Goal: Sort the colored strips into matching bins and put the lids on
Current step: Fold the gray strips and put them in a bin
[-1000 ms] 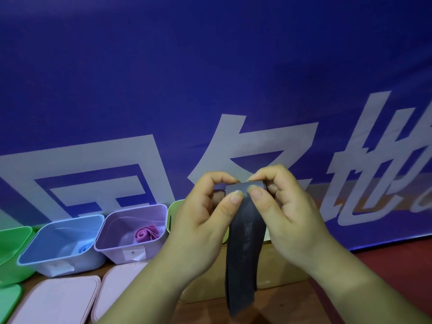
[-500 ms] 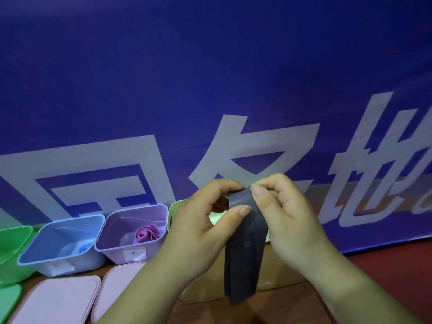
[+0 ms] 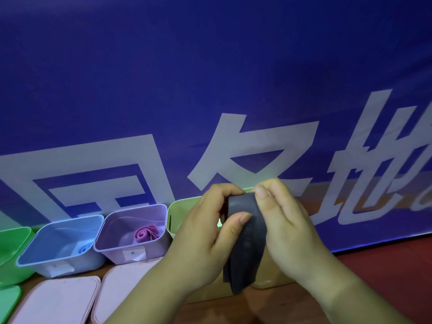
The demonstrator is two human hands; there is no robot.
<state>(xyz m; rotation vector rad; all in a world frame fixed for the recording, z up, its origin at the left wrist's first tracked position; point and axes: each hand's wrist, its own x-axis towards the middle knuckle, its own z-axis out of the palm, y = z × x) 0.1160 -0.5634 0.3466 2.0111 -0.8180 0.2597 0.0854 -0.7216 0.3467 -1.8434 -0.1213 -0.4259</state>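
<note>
A dark grey strip (image 3: 245,249) hangs between my two hands above the table, its top end curled over. My left hand (image 3: 205,237) grips that top end with thumb and fingers. My right hand (image 3: 287,230) pinches the same end from the right. Behind my hands stands a light green bin (image 3: 180,213), mostly hidden. To its left sit a purple bin (image 3: 109,239) holding a rolled purple strip (image 3: 146,233), a blue bin (image 3: 35,251) holding a blue strip (image 3: 84,249), and a green bin (image 3: 11,237) at the left edge.
Two pink lids (image 3: 58,300) (image 3: 126,286) lie flat in front of the bins, with a green lid (image 3: 8,300) at the far left. A beige lid (image 3: 271,285) lies under my hands. A blue banner (image 3: 210,90) with white characters hangs close behind the bins.
My hands have lowered a little and rolled the strip's top end over, so less of it hangs down. The bins and lids have not moved.
</note>
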